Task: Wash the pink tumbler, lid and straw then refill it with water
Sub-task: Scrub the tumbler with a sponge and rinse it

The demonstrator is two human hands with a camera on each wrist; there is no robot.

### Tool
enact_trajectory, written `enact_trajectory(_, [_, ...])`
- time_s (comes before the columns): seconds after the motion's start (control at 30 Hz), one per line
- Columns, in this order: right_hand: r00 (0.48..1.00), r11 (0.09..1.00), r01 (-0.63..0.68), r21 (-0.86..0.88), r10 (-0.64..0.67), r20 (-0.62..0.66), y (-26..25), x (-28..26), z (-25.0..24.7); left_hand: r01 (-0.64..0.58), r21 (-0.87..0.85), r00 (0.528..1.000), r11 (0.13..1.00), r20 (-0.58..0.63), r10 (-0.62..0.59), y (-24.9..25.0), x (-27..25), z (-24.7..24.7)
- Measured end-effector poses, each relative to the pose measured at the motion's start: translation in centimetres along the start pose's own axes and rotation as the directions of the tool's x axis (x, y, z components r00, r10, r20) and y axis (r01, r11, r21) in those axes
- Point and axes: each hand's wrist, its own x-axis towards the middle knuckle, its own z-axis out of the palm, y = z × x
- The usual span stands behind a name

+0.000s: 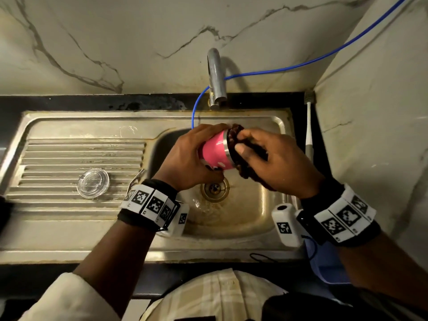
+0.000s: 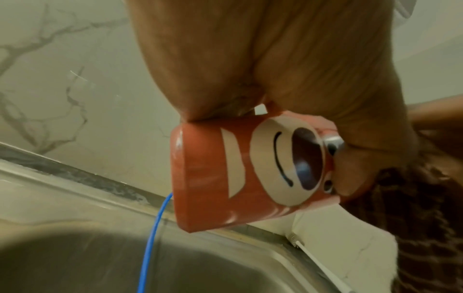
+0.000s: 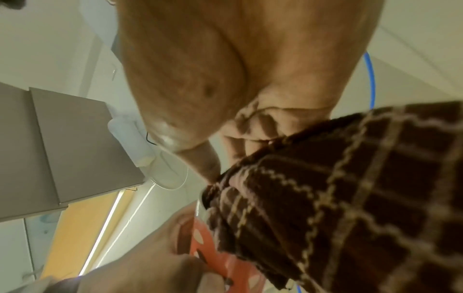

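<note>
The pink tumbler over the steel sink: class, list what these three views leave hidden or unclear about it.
- Inside of the pink tumbler: head view, its mouth is covered by the brown checked cloth that the right hand pushes in.
- Printed face on the tumbler: head view, under the left hand.
- The straw: cannot be identified in any view.
- Water flow from the steel tap: cannot tell.

Head cam is looking steeply down over the sink (image 1: 69, 126), faucet (image 1: 216, 77) at 12 o'clock. Both wrist cams are sitting close under the palms, looking up; all three are sharing the pink tumbler (image 1: 214, 151).
</note>
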Motion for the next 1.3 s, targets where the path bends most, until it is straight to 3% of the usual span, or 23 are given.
enact_trajectory(0.17, [0.934,1.0,0.0,-0.009,0.003,0.356,0.7,-0.5,0.1,-0.066,0.062,0.991,0.996,0.117,0.058,0.5,0.5,-0.3])
enact_trajectory(0.27, [0.867,0.978,0.14,-0.155,-0.046,0.496,1.4,-0.7,-0.1,-0.049,0.106,0.969,0.993,0.246,0.022,1.4,1.0,-0.1])
enact_trajectory(0.33, [0.851,0.898,0.269,-0.348,-0.053,0.522,2.0,-0.9,0.6,0.005,0.091,0.95,0.996,0.311,-0.033,1.4,1.5,0.0])
enact_trajectory(0.4, [0.871,0.848,0.306,-0.432,-0.066,0.487,2.7,-0.9,2.1,0.111,0.018,0.922,0.994,0.372,-0.109,0.8,1.9,-0.2])
enact_trajectory(0.5, [0.935,0.956,0.186,-0.229,-0.1,0.34,3.7,-1.2,3.7,0.235,-0.017,0.879,0.972,0.431,-0.205,0.3,2.2,-0.6])
enact_trajectory(0.57, [0.965,0.999,0.049,-0.024,-0.041,0.257,4.0,-1.4,3.9,0.332,-0.059,0.847,0.942,0.459,-0.27,0.1,2.4,-1.1])
enact_trajectory(0.67, [0.958,0.939,-0.181,0.292,0.1,0.27,4.2,-1.8,4.1,0.467,-0.104,0.808,0.878,0.454,-0.375,-0.5,2.3,-1.9])
enact_trajectory(0.73, [0.956,0.876,-0.25,0.413,0.156,0.248,4.1,-2.1,4.5,0.529,-0.116,0.8,0.84,0.398,-0.449,-0.8,1.9,-1.6])
enact_trajectory(0.8, [0.947,0.83,-0.3,0.471,0.199,0.253,3.7,-2.2,5.0,0.625,-0.26,0.78,0.736,0.246,-0.576,-1.2,0.7,-0.1])
enact_trajectory(0.87, [0.924,0.788,-0.363,0.496,0.239,0.297,3.4,-2.3,5.7,0.66,-0.543,0.68,0.519,0.138,-0.72,-1.5,-0.6,1.7])
enact_trajectory(0.93, [0.901,0.778,-0.398,0.486,0.232,0.367,3.2,-2.3,6.1,0.609,-0.738,0.606,0.29,0.197,-0.771,-1.8,-1.5,3.2])
enact_trajectory(1.0, [0.88,0.807,-0.402,0.433,0.21,0.426,2.8,-2.2,5.9,0.561,-0.809,0.576,0.174,0.232,-0.784,-2.1,-2.0,4.0])
enact_trajectory(1.07, [0.88,0.848,-0.363,0.386,0.177,0.44,2.3,-2.4,5.0,0.526,-0.842,0.567,0.123,0.24,-0.788,-2.7,-2.3,4.4])
enact_trajectory(1.13, [0.911,0.905,-0.296,0.306,0.171,0.375,1.9,-2.7,3.9,0.476,-0.876,0.595,0.078,0.255,-0.762,-3.3,-2.6,4.4])
enact_trajectory(1.2, [0.958,0.957,-0.208,0.201,0.158,0.238,1.8,-3.0,3.1,0.456,-0.889,0.609,0.022,0.294,-0.737,-3.8,-2.7,4.3])
enact_trajectory(1.3, [0.994,0.967,-0.103,0.235,0.109,-0.013,2.0,-3.5,2.8,0.457,-0.889,0.628,-0.033,0.348,-0.696,-3.7,-2.6,4.3])
